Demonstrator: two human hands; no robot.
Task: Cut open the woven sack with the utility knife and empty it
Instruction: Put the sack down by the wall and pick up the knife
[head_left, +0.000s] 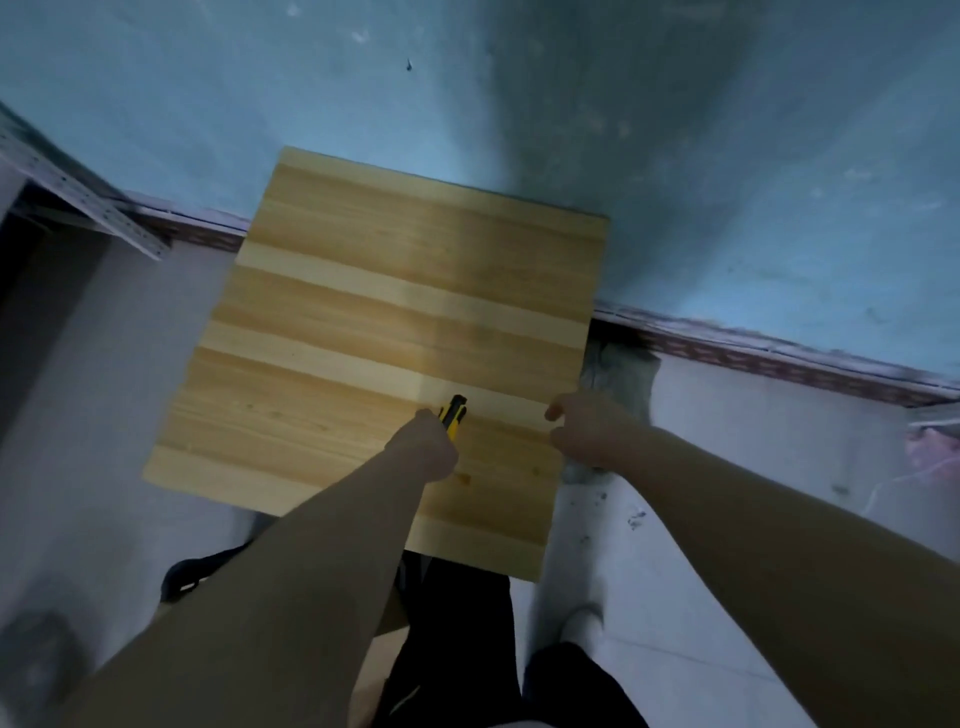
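My left hand (423, 449) is closed around a yellow and black utility knife (455, 411), whose tip points away from me over the near right part of a pale wooden tabletop (363, 312). My right hand (587, 431) hovers at the table's right edge with thumb and fingers slightly apart and nothing in it. A grey crumpled shape (621, 374) lies on the floor just past that edge; it may be the woven sack, but the table and my hand hide most of it. No sack lies on the tabletop.
A blue wall (675, 156) rises right behind the table. A perforated metal shelf frame (78, 197) stands at the far left. White floor tiles (701, 545) surround the table. A black strap (208, 566) and my dark trouser legs (457, 649) are below the near edge.
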